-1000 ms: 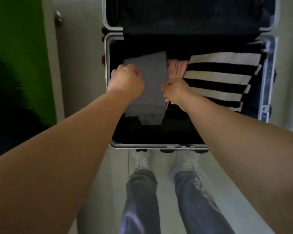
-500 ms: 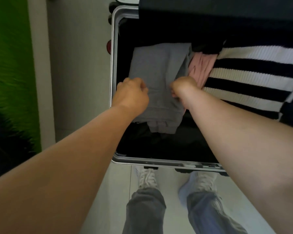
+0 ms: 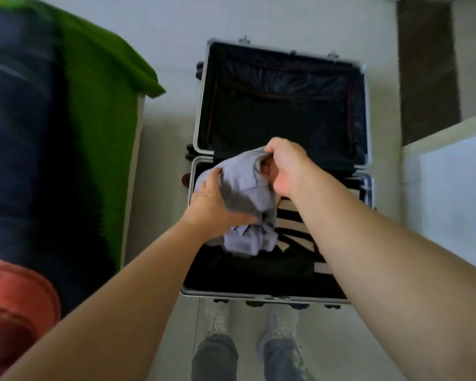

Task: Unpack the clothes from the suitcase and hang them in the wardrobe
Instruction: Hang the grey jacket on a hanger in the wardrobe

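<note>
Your right hand [image 3: 286, 167] grips the grey garment [image 3: 242, 193] by its top edge, left hand [image 3: 210, 206] clasps its side. It is bunched above the suitcase [image 3: 259, 295]. Lift it clear, then shake out the folds, without snagging the striped top [image 3: 289, 215].

A green cover [image 3: 102, 111] fills the upper left of the frame, with blurred dark fabric [image 3: 19, 133] at the left edge. Something red [image 3: 11, 306] sits lower left. Pale floor [image 3: 171, 28] runs along the top. A brown panel [image 3: 426, 72] stands upper right, above a white cabinet [image 3: 451, 193].
</note>
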`<state>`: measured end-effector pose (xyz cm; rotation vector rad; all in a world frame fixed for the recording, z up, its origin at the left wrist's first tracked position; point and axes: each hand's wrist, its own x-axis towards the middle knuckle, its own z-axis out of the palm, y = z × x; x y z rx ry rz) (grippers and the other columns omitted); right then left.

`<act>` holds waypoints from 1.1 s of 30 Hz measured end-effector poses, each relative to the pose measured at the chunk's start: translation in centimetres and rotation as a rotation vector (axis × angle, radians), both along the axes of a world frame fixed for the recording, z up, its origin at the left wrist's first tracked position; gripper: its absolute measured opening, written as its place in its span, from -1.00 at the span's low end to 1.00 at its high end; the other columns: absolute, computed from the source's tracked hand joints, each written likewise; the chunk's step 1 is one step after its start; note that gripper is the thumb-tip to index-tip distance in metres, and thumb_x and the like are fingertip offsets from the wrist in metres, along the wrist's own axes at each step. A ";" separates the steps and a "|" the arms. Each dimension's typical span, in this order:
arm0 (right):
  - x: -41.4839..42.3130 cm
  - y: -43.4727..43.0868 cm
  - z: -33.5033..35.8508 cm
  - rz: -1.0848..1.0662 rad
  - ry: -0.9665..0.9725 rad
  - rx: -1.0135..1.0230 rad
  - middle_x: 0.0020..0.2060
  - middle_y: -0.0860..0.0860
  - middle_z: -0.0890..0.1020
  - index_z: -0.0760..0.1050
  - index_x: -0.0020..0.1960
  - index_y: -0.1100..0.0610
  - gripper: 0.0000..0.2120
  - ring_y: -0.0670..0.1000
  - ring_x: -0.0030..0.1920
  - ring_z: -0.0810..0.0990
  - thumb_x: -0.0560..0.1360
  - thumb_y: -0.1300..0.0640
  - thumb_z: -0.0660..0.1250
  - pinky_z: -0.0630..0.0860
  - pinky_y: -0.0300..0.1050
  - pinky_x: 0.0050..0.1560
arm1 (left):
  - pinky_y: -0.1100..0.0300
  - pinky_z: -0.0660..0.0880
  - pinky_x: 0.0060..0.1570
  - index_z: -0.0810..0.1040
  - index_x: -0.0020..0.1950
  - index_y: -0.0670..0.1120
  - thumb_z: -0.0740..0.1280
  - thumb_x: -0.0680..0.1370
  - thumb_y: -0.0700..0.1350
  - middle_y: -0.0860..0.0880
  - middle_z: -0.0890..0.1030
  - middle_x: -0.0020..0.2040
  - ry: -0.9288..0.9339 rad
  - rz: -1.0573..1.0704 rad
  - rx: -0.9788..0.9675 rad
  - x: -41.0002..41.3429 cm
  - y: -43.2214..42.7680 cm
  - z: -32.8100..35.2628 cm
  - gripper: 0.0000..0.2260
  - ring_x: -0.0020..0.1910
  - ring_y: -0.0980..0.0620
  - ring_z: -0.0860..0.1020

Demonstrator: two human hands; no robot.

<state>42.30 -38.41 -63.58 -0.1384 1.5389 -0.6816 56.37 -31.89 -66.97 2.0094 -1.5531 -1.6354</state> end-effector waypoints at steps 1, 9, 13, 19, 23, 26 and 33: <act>0.1 0.1 2.0 -0.022 -0.024 0.003 -0.50 0.12 0.52 0.39 -0.33 0.21 -0.74 0.09 -0.40 0.51 0.52 0.28 0.11 0.49 -0.10 -0.31 | -0.10 0.40 0.29 0.05 0.47 0.17 0.52 -0.07 0.32 -0.01 0.32 0.41 0.040 0.038 -0.027 -0.2 -0.1 1.4 0.19 0.38 -0.06 0.35; 0.1 0.6 20.0 -0.105 -0.151 -0.114 -0.29 0.18 0.54 0.41 -0.19 0.27 -0.75 0.08 -0.33 0.54 0.58 0.29 0.03 0.56 -0.15 -0.42 | 0.16 0.44 -0.03 0.42 0.24 -0.06 0.43 0.41 -0.12 0.01 0.54 0.12 0.050 0.078 -0.388 -1.9 -2.6 19.1 -0.57 0.08 0.01 0.53; -1.3 0.2 27.6 0.020 -0.088 -0.236 -0.33 0.10 0.57 0.40 -0.19 0.19 -0.78 -0.01 -0.46 0.57 0.57 0.25 0.05 0.50 -0.24 -0.48 | 0.17 0.40 -0.11 0.48 0.13 -0.12 0.28 0.50 -0.20 -0.08 0.58 0.01 0.024 0.038 -0.492 -2.4 -4.1 27.8 -0.79 -0.04 -0.02 0.50; -5.5 -0.9 37.7 0.145 0.157 -0.432 -0.29 0.09 0.60 0.49 -0.15 0.16 -0.84 0.07 -0.28 0.60 0.53 0.19 0.16 0.58 -0.06 -0.16 | 0.25 0.44 -0.10 0.48 0.08 -0.09 0.33 0.50 -0.19 -0.02 0.56 -0.06 0.264 0.133 -0.599 -4.5 -7.2 42.4 -0.83 -0.09 0.07 0.52; -7.9 -0.4 39.6 0.339 0.456 -0.484 0.03 0.14 0.54 0.34 0.32 0.10 -0.57 0.14 0.01 0.55 0.47 0.22 0.32 0.53 0.12 0.10 | 0.31 0.50 -0.10 0.52 -0.12 -0.05 0.33 0.53 -0.18 0.05 0.59 -0.20 0.459 0.192 -0.662 -5.9 -8.9 51.4 -0.96 -0.15 0.12 0.55; -9.2 0.5 41.3 0.493 0.701 -0.567 0.26 0.12 0.40 0.20 0.46 0.05 -0.26 0.17 0.20 0.50 0.36 0.14 0.43 0.50 -0.01 0.10 | 0.24 0.54 -0.04 0.55 -0.20 -0.08 0.30 0.49 -0.31 -0.02 0.61 -0.19 0.648 0.226 -0.679 -6.6 -9.3 57.7 -0.84 -0.11 0.04 0.58; -12.0 0.8 46.7 0.547 0.834 -0.631 0.01 0.15 0.62 0.55 0.07 0.20 -0.79 0.14 0.00 0.57 0.53 0.15 0.21 0.45 -0.10 -0.03 | 0.16 0.55 -0.16 0.54 -0.08 -0.12 0.28 0.48 -0.27 -0.07 0.62 -0.16 0.836 0.352 -0.716 -5.4 -9.1 65.7 -0.90 -0.14 -0.04 0.60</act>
